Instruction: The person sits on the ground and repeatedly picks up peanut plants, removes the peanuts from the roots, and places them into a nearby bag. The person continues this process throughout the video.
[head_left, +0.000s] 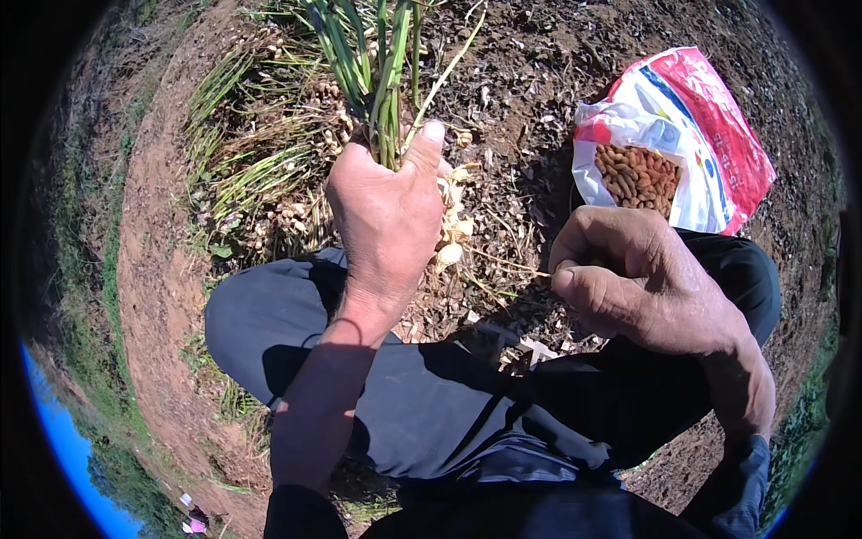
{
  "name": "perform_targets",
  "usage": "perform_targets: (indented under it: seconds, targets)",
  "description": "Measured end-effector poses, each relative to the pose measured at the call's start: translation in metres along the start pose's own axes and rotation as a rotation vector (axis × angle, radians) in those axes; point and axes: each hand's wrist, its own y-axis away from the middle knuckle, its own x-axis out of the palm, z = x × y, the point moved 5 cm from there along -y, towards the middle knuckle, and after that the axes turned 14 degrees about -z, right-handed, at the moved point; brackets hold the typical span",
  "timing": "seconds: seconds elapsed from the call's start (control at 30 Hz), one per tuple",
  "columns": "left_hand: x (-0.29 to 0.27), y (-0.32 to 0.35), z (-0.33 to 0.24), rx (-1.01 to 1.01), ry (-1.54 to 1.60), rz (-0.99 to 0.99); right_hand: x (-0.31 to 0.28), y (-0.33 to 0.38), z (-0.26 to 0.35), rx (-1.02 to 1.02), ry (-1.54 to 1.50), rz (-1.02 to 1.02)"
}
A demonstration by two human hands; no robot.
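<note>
My left hand (386, 216) is closed around the green stems of a bunch of peanut plants (393, 76), with the thumb laid along them. Pale peanut pods (455, 225) hang on roots just right of that fist. My right hand (655, 283) is curled, its thumb bent toward the index finger, above my right knee. A thin root strand (507, 262) stretches from the pods toward its fingertips; whatever sits inside the fingers is hidden. Just beyond this hand stands an open white, red and blue bag (709, 135) with brown peanuts (637, 177) in it.
At the far left lies a heap of pulled peanut plants (265, 166) with pods on them. Dry leaf litter (516, 117) covers the soil ahead. My bent legs in dark trousers (431, 395) are below my hands. Bare reddish soil (157, 296) and grass run along the left.
</note>
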Motion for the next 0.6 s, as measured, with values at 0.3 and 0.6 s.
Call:
perform_targets:
  seconds: [0.3, 0.6]
  targets:
    - [0.019, 0.014, 0.0, -0.22, 0.355, 0.265, -0.004, -0.022, 0.0, -0.017, -0.449, -0.161]
    - [0.028, 0.021, -0.003, -0.2, 0.487, 0.275, 0.011, -0.026, 0.003, -0.272, 0.063, -0.299]
